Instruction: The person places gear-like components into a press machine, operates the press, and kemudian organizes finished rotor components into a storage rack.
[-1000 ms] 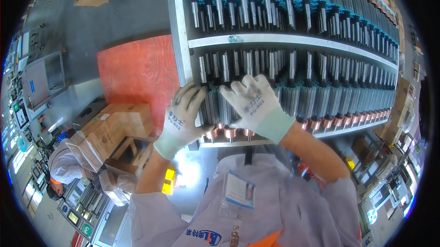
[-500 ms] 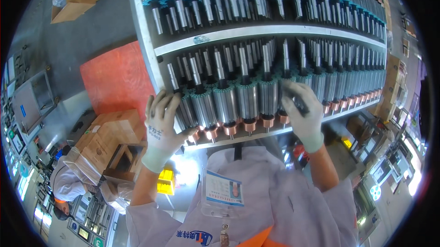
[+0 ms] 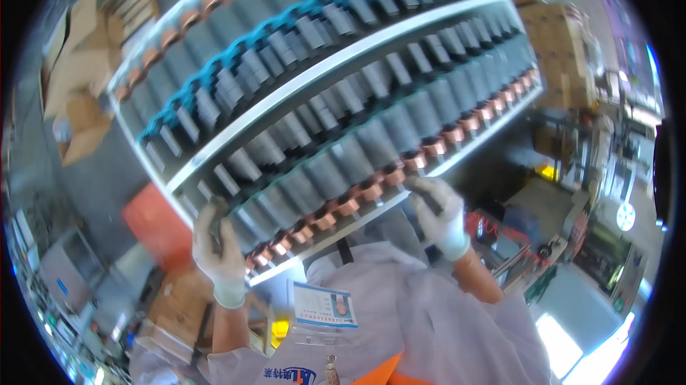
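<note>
Rows of motor armatures (image 3: 329, 178) with grey ribbed cores, bare metal shafts and copper commutators stand upright in a white-edged rack (image 3: 236, 146). My left hand (image 3: 218, 249), in a pale glove with darkened fingers, is at the rack's lower left corner, beside the end armatures. Its fingers are loosely bent and apart; blur hides whether they touch the rack. Just in front of the lower shelf's edge, my gloved right hand (image 3: 441, 217) has its fingers curved and thumb apart, close to the copper commutators. Nothing shows in either hand.
A red board (image 3: 157, 224) stands left of the rack, with cardboard boxes (image 3: 179, 299) below it. An open carton (image 3: 82, 124) is on the floor at upper left. More stacked cartons (image 3: 561, 63) are beyond the rack's right end. A workbench (image 3: 543, 221) is at right.
The rack and surroundings appear turned counterclockwise in the view. My right hand has come away from the armatures to the shelf's front edge; my left hand is lower, at the corner.
</note>
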Action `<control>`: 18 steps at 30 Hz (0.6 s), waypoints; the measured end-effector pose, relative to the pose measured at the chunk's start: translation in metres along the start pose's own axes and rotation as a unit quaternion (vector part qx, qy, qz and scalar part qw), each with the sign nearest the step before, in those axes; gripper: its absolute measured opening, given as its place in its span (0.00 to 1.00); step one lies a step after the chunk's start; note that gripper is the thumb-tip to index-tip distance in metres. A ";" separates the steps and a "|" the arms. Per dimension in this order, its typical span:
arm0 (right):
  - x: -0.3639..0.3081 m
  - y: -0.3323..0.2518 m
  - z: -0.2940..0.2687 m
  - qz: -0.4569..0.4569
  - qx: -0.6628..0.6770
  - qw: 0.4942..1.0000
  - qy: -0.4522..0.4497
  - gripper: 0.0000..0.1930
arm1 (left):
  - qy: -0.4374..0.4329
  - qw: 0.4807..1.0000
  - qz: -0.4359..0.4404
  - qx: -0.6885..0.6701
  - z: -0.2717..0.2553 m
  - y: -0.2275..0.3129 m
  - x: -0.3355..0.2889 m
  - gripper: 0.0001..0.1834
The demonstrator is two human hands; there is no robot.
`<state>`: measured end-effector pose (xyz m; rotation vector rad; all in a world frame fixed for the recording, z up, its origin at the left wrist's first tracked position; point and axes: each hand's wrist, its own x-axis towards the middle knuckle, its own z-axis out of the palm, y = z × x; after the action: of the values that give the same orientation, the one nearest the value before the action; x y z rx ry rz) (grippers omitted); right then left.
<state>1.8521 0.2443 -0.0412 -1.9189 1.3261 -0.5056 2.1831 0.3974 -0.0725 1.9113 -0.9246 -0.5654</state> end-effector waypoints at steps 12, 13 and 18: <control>-0.155 0.214 -0.210 0.111 -0.099 0.975 0.164 0.13 | -0.332 0.936 0.075 -0.093 0.340 0.213 -0.008 0.13; -0.168 0.234 -0.231 0.121 -0.110 0.970 0.181 0.13 | -0.383 0.916 0.070 -0.101 0.377 0.239 -0.024 0.14; -0.206 0.307 -0.336 0.192 -0.099 0.937 0.276 0.13 | -0.593 0.789 0.157 -0.028 0.542 0.325 -0.093 0.19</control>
<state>1.3524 0.2570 -0.0366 -1.6601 2.1311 -0.7637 1.6275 0.0821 -0.0470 1.1330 -1.9097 -1.6233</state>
